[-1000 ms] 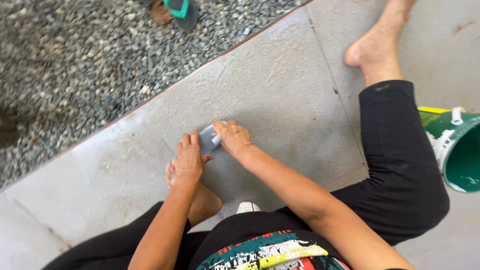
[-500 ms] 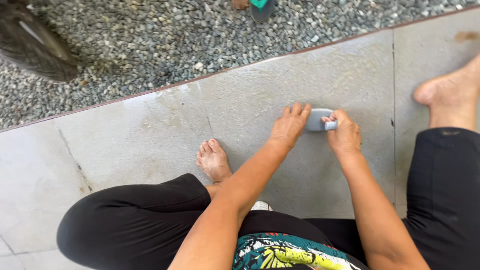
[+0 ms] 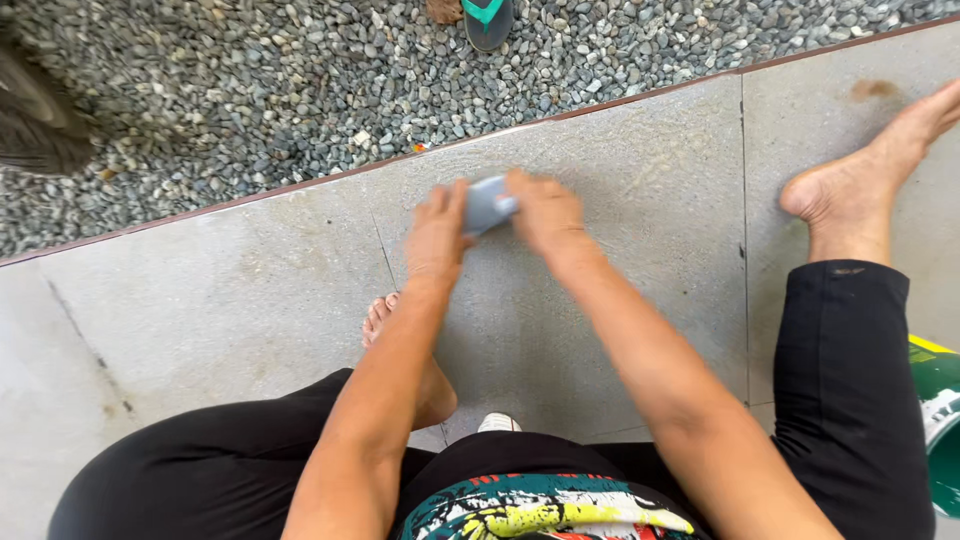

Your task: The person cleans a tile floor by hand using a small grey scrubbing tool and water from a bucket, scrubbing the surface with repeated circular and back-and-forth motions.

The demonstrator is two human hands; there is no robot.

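On smooth grey concrete slab (image 3: 250,300): left hand (image 3: 437,235), right hand (image 3: 545,212) grip pinching flat grey block (image 3: 486,203).

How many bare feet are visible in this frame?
2. The left foot is tucked under the left forearm on the concrete slab; the right foot is stretched out at the right edge. Nothing suggests another hidden.

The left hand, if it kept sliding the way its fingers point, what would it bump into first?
The left hand points up across the concrete slab. Nothing lies ahead on the slab, so it would likely first meet the reddish edge strip, then the pebbles.
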